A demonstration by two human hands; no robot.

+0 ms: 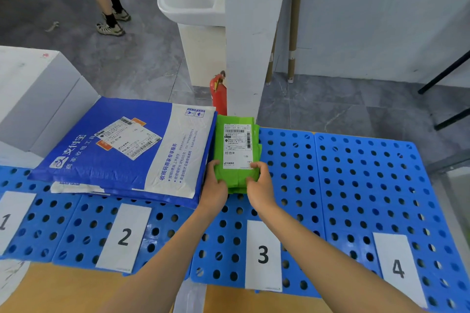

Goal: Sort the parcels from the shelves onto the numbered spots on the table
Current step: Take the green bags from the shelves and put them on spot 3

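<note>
1. Head view: green parcel (236, 150), on bench (356, 172) behind card 3 (263, 254), is gripped at near end by left hand (215, 186) and right hand (260, 186), fingers (256, 165) curled.
2. Should be squared there, off blue parcel (114, 150).

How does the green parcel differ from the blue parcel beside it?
The green parcel is small and narrow; the blue parcel far larger. The green parcel is plain; the blue parcel has a printed white panel. The left hand and right hand grip the green parcel; neither grips the blue parcel. Both carry a white label on top.
</note>
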